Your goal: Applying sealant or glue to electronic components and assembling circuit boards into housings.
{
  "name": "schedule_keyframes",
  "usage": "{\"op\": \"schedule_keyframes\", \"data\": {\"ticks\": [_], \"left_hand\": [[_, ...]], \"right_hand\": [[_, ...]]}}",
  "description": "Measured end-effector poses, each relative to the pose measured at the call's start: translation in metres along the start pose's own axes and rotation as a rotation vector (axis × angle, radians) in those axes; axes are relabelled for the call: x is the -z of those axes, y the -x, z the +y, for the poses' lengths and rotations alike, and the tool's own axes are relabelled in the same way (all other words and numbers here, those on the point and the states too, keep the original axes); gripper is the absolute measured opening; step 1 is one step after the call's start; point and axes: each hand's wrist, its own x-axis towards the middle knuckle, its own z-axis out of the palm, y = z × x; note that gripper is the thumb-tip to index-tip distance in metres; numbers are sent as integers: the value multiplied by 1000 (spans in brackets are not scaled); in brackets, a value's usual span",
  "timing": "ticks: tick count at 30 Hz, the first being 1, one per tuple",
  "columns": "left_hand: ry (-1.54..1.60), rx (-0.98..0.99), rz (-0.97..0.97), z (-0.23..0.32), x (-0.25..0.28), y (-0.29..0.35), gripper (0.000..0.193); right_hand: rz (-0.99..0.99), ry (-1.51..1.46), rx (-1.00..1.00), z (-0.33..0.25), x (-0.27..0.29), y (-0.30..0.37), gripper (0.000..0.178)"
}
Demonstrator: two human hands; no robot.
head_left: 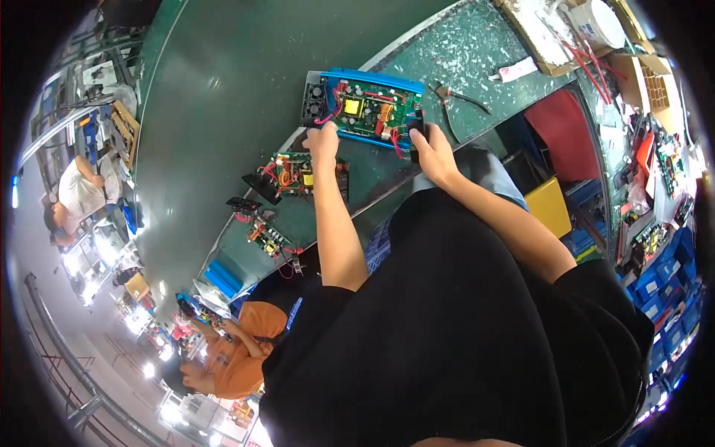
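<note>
The open blue-cased electronics unit is above the green workbench, circuitry facing up; whether it touches is unclear. We clamp the left hand on its near-left corner and the right hand on its right end, presumably for steady support. The unit spans both grips, mostly beyond the fingertips. Pliers lie to its right; another circuit board lies nearer us, leftward.

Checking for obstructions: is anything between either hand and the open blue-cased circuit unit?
Nothing visible: the left hand is on the left end of the open blue-cased circuit unit, the right hand on its black end panel. The pliers lie off to the right.
</note>
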Motion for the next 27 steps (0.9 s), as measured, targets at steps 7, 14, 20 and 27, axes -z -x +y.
{"op": "schedule_keyframes", "data": {"ticks": [7,14,20,27], "left_hand": [[341,146,-209,-1,13,53,45],[364,-343,-452,24,-13,171,34],[350,-239,-217,6,-21,162,20],[684,-68,-367,-32,-8,158,41]], "right_hand": [[-94,339,241,-13,-6,33,83],[-366,20,317,-19,17,46,78],[-79,123,400,27,23,12,24],[-169,657,472,61,28,-21,13]]}}
